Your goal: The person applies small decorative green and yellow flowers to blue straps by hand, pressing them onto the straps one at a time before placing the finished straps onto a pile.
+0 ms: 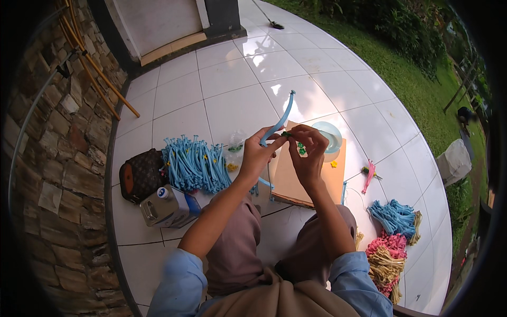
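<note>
My left hand is closed around a soft light-blue tube-like strip, whose long end curves up above the fingers to a dark tip. Against it, my right hand pinches a small green piece, partly covered by the fingertips. Both hands meet over a tan board on the floor in front of my knees. On that board lie more small green pieces, a yellow flower-like piece and a pale blue round dish. Another blue strip bends below my left hand.
On the left lie a heap of blue strips, a brown patterned bag and a metal can. At right are a pink strip, blue bundles, and pink and tan bundles. Bamboo poles lean against the stone wall.
</note>
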Available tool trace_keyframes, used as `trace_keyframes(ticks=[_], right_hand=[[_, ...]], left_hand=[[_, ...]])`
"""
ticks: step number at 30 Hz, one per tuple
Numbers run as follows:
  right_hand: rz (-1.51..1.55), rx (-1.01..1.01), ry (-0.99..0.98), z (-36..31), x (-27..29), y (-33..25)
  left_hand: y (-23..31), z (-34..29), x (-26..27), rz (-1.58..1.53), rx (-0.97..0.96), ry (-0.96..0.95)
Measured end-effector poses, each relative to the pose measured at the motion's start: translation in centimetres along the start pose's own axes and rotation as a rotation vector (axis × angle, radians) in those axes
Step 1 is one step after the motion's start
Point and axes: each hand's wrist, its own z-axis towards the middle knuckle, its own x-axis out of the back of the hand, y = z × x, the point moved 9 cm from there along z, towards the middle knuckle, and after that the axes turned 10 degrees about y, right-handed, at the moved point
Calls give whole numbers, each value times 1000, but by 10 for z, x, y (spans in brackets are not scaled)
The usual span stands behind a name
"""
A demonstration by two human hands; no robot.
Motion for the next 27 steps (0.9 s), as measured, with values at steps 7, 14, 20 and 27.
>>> trace_keyframes(ticks=[7, 14, 20, 27], right_hand=[[239, -554, -38, -4, -2, 39], [366, -737, 89, -2, 11, 51], [446, -898, 179, -14, 7, 63], [403, -870, 206, -11, 9, 61]], left_hand=[[2, 1, 4, 82, -55, 22], [-4, 3, -4, -34, -73, -103], [-8, 4, -11, -29, -87, -108], [-8, 4, -15, -16, -110, -112]])
